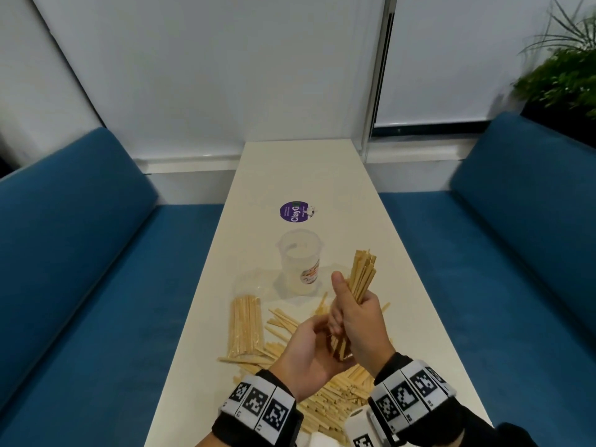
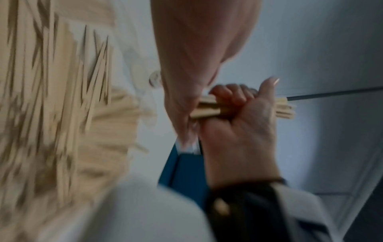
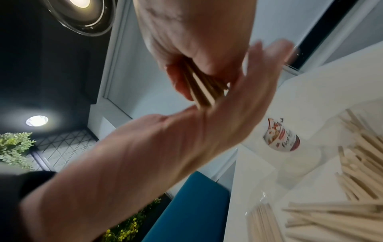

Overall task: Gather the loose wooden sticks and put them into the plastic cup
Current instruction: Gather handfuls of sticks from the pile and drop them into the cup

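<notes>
Both hands busy: right hand (image 1: 361, 321) fist-clamps stick bundle (image 1: 362, 275) (upright); left hand (image 1: 306, 353) flat-palmed against bundle's base.

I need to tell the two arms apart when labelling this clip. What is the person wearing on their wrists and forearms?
Both hands, left hand and right hand, are bare. Each wrist carries a white band printed with square black-and-white coded markers: the left wrist band and the right wrist band. Both sit over black sleeves. A white boxy device sits by the right band.
</notes>
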Demonstrator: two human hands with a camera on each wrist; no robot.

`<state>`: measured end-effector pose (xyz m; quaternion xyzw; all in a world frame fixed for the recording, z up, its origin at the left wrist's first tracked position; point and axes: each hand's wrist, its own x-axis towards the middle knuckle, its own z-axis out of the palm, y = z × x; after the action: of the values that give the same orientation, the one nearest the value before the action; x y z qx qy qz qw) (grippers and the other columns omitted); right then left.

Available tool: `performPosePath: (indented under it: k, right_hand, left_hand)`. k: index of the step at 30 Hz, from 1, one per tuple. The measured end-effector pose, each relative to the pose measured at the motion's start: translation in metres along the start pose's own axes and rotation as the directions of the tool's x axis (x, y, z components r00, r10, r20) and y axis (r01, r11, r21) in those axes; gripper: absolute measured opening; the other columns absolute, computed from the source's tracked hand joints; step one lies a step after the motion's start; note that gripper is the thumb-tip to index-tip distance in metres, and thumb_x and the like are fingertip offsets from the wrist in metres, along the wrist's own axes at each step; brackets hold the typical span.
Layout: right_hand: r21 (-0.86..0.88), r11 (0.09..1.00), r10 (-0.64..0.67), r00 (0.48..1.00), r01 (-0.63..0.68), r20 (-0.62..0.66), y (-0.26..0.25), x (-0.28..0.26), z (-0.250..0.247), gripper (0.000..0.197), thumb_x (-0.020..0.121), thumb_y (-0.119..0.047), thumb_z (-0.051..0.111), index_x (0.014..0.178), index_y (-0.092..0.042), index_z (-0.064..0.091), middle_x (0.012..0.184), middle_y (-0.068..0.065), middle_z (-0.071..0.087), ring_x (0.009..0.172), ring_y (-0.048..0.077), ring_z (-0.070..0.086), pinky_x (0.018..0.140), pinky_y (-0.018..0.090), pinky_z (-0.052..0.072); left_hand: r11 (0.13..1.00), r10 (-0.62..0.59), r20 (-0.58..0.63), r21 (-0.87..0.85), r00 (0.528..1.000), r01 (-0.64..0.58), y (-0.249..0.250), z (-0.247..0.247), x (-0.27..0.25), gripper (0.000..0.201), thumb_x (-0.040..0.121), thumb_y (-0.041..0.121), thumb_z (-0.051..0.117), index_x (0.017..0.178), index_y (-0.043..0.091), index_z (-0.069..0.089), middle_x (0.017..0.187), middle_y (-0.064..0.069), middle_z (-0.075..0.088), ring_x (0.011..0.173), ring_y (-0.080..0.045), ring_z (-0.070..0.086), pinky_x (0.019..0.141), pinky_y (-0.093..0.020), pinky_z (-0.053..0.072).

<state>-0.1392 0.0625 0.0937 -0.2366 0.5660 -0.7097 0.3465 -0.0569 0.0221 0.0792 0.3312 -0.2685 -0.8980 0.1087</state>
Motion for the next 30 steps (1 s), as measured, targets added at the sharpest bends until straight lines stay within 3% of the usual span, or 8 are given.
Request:
performPosePath:
  k: [3,7,11,15,18,22,25,30]
  right_hand:
    - [-0.106,0.993,-0.046,0.999,0.045,-0.01,-0.003,0.002,-0.007,0.053,0.083,-0.047,0.053,0.052,-0.005,0.063,0.05,0.017,0.056,0.052,0.027,0.059,0.061,0.03,0.052]
    - [-0.252,0.966,-0.042,0.997,0.055,0.06,-0.006,0.001,-0.011,0.036,0.09,-0.044,0.05,0.07,-0.025,0.073,0.054,0.014,0.037,0.05,0.025,0.037,0.052,0.03,0.036]
    - [-0.352,0.936,0.112,0.966,-0.025,0.231,0.0,0.0,-0.006,0.041,0.099,0.003,0.03,0.07,-0.01,0.058,0.04,-0.005,0.052,0.042,0.003,0.05,0.044,0.014,0.04]
    - [-0.489,0.864,0.045,0.948,0.121,0.315,-0.002,-0.004,-0.003,0.028,0.095,0.007,0.036,0.109,-0.003,0.057,0.052,-0.012,0.062,0.053,-0.005,0.058,0.048,0.008,0.041]
    - [-0.493,0.86,0.046,0.94,0.135,0.338,-0.004,0.0,-0.002,0.037,0.091,-0.001,0.052,0.125,-0.017,0.053,0.063,-0.014,0.058,0.052,-0.016,0.053,0.049,0.004,0.037]
    - [-0.537,0.835,0.06,0.952,0.117,0.301,-0.007,0.008,-0.003,0.027,0.09,0.0,0.052,0.111,-0.016,0.055,0.055,-0.021,0.06,0.048,-0.016,0.051,0.046,0.004,0.036]
    - [-0.516,0.853,0.084,0.955,0.079,0.285,-0.009,0.013,-0.004,0.029,0.09,-0.001,0.051,0.098,-0.028,0.049,0.057,-0.012,0.057,0.042,-0.006,0.049,0.045,0.008,0.037]
    - [-0.57,0.821,0.158,0.948,0.029,0.276,-0.006,0.029,-0.007,0.038,0.09,-0.017,0.056,0.125,-0.023,0.041,0.077,-0.001,0.061,0.052,0.011,0.056,0.052,0.022,0.049]
  left_hand:
    - [0.899,0.218,-0.033,0.395,0.975,-0.188,0.013,-0.008,-0.004,0.036,0.1,0.032,0.03,0.11,0.012,0.058,0.103,-0.001,0.064,0.096,-0.015,0.058,0.086,-0.032,0.044]
    - [0.545,0.497,0.174,0.7,0.85,-0.462,0.037,-0.005,-0.015,0.043,0.092,0.042,0.042,0.134,0.03,0.041,0.135,0.016,0.046,0.126,0.002,0.041,0.099,-0.015,0.036]
    - [0.282,0.521,0.21,0.872,0.827,-0.4,0.045,0.009,-0.014,0.044,0.083,0.05,0.057,0.122,0.032,0.048,0.117,0.021,0.054,0.106,0.009,0.051,0.084,-0.01,0.038]
    - [0.073,0.652,0.206,0.941,0.73,-0.331,0.04,0.005,-0.007,0.026,0.085,0.05,0.057,0.093,0.026,0.061,0.098,0.006,0.051,0.092,-0.007,0.054,0.075,-0.017,0.046]
    - [0.106,0.703,0.2,0.919,0.683,-0.379,0.04,0.005,0.0,0.032,0.088,0.04,0.057,0.09,0.009,0.063,0.093,-0.006,0.055,0.083,-0.016,0.056,0.072,-0.026,0.048]
    - [0.099,0.716,0.243,0.892,0.654,-0.441,0.043,0.009,0.007,0.036,0.092,0.031,0.054,0.073,0.0,0.055,0.062,-0.013,0.055,0.054,-0.019,0.049,0.051,-0.03,0.04]
    - [0.069,0.673,0.28,0.898,0.684,-0.435,0.05,0.01,0.017,0.041,0.095,0.027,0.05,0.058,0.01,0.041,0.051,0.0,0.041,0.046,-0.009,0.036,0.046,-0.02,0.03]
    - [0.046,0.59,0.309,0.91,0.746,-0.413,0.064,0.01,0.036,0.04,0.096,0.026,0.046,0.065,0.001,0.045,0.055,-0.007,0.044,0.048,-0.008,0.037,0.047,-0.018,0.031]
